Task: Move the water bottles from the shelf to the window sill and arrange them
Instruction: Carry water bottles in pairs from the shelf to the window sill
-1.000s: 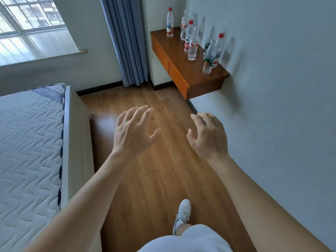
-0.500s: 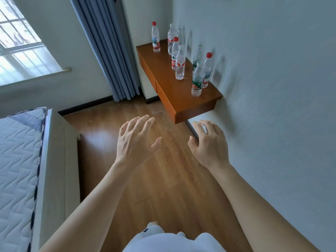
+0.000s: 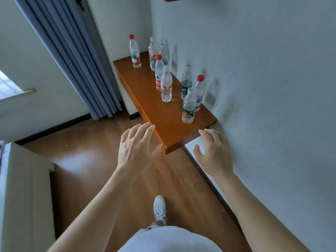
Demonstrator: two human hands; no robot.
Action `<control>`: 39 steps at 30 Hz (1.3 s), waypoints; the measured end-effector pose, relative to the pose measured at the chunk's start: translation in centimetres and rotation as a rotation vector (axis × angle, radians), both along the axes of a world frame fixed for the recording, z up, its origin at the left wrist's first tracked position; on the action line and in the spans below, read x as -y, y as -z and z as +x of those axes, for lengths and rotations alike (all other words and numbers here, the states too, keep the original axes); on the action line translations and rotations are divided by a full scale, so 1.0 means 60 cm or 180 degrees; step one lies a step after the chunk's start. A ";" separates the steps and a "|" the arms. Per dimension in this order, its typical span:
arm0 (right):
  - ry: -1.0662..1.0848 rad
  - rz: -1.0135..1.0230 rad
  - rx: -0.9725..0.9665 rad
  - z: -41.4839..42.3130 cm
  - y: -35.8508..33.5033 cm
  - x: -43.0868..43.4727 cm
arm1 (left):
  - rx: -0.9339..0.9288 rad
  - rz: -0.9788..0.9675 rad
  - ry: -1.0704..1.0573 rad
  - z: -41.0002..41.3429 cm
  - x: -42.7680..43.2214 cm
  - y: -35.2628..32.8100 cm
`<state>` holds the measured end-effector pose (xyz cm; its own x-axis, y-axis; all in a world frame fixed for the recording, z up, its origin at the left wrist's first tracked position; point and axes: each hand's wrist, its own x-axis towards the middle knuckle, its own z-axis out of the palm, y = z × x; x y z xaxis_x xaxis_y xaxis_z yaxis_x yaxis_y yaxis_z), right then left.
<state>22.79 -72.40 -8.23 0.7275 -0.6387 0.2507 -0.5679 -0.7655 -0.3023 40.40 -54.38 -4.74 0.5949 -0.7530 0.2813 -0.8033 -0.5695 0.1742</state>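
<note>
Wooden shelf [image 3: 163,122]: wall-mounted, brown, right in front of you; its near corner sits between your two hands.
Bottles: eight as far as you can count, all upright on the shelf, none moved yet.
Near group: green-label bottle [image 3: 188,106] closest to you, with a red-cap bottle [image 3: 198,92] and a dark-label bottle [image 3: 186,82] just behind it by the wall.
Middle pair: clear bottle [image 3: 166,84] in front, red-label bottle [image 3: 158,72] touching or just behind it; you cannot tell which.
Far group: lone red-cap bottle [image 3: 135,51] near the shelf's far left edge; two more clear ones [image 3: 153,53] close to the wall, partly overlapping.
Left hand [image 3: 136,148]: open, fingers spread, empty, over the shelf's front edge.
Right hand [image 3: 213,151]: open, fingers loosely curved, empty, just short of the shelf's near end, close to the wall.
Sill [image 3: 17,93]: only a sliver shows at far left, past the curtain [image 3: 72,60]; no bottle visible on that sliver.
Progress: judged at the very start. Nothing carried, nothing arranged.
Left to do: grip the first bottles, likely the near group, carry them across to the sill, repeat for the rest, then line them up.
Watch: bottles stand close together; reaching past the front ones could tip a neighbour.
</note>
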 end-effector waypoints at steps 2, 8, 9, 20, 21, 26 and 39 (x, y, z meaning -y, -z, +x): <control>0.0117 -0.0011 -0.0056 0.040 0.002 0.035 | -0.0050 0.0020 0.0061 0.053 0.047 0.002; 0.0467 0.0088 -0.0105 0.136 0.018 0.111 | -0.0247 0.0044 0.0351 0.170 0.177 0.023; 0.0517 0.0109 -0.0095 0.144 0.021 0.121 | -0.0305 0.0042 0.0421 0.181 0.195 0.029; 0.1142 0.0767 0.0432 0.178 0.062 0.254 | -0.2378 0.0112 0.0359 0.199 0.379 0.147; 0.1163 0.0893 0.0532 0.183 0.069 0.269 | -0.2498 0.0037 0.0277 0.197 0.393 0.155; 0.1271 0.1715 0.0784 0.219 0.111 0.342 | -0.2880 -0.0223 0.0154 0.177 0.455 0.184; 0.1036 0.2565 0.1008 0.333 0.169 0.422 | -0.3288 -0.0986 -0.0442 0.186 0.507 0.197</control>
